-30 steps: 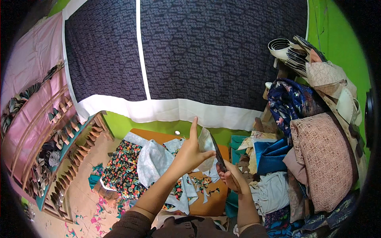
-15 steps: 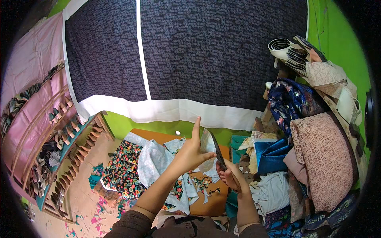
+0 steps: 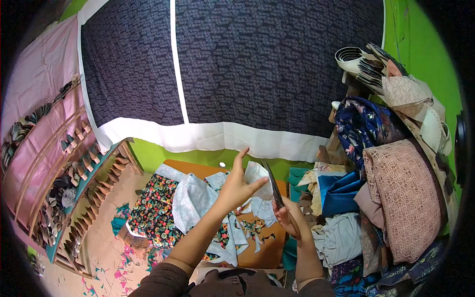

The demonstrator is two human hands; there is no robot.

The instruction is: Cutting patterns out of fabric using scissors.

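Note:
My right hand (image 3: 285,217) is closed around dark scissors (image 3: 273,187), seen edge-on with the blades pointing up and away. My left hand (image 3: 237,187) is raised beside them, forefinger stretched upward and thumb reaching toward the blades. A small curved white piece of fabric (image 3: 257,174) stands up between that thumb and the scissors. The left hand seems to hold it, with its other fingers hidden behind. Beneath both hands, black floral fabric with a pale backing (image 3: 153,205) lies spread over an orange-brown surface (image 3: 269,250), with small cut scraps (image 3: 253,226) near it.
Wooden racks of shoe-shaped pieces (image 3: 94,198) stand at the left. Pink and green scraps (image 3: 126,262) litter the tiled floor. At the right, folded fabrics (image 3: 403,198) are piled high, beside a blue fabric bundle (image 3: 341,193). A dark patterned cloth (image 3: 257,64) hangs ahead.
My left thumb has moved up and slightly away from the scissors. The white piece has shifted and turned a little, and the scissors have turned more edge-on.

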